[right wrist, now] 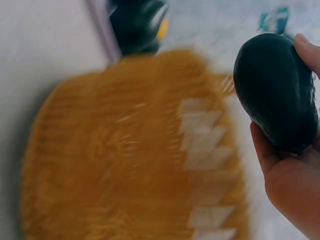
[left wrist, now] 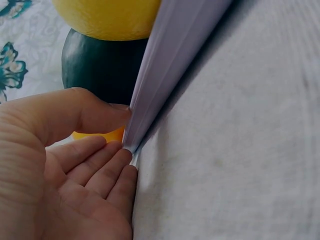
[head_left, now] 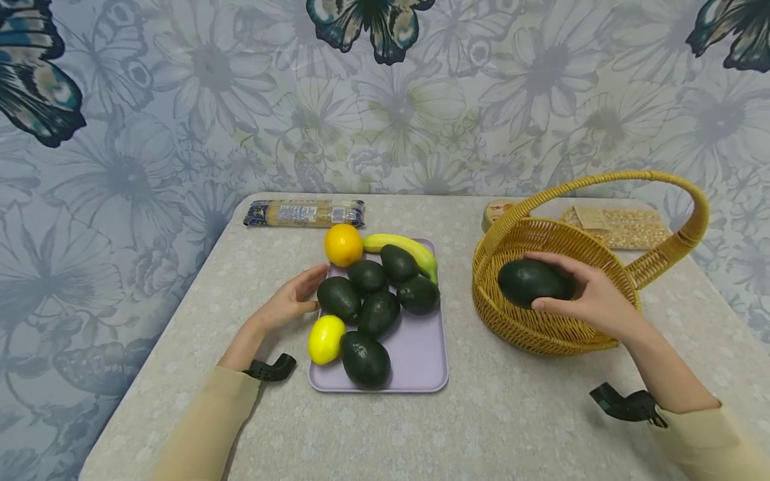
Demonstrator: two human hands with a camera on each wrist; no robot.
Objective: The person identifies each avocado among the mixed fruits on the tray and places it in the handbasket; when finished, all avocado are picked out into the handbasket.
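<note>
R hand [head_left: 592, 297] is gripping 1 dark-green ovoid avocado [head_left: 532, 282] over golden woven-wicker basket [head_left: 502, 325], mid-right of frame; L hand [head_left: 293, 297], fingers loosely extended, is touching lilac rectangular tray [head_left: 421, 351], ctr. Poss. slip if grip's loosening on smooth skin.

The things are carried by a pale, faintly patterned table [head_left: 493, 427]. A lilac tray [head_left: 415, 361] is placed left of the middle, and a wicker basket [head_left: 544, 339] is set to its right. At the far left a long packet [head_left: 301, 213] is laid; at the far right a round container [head_left: 494, 212] and a clear bag of grains [head_left: 634, 228] are partly hidden by the basket
</note>
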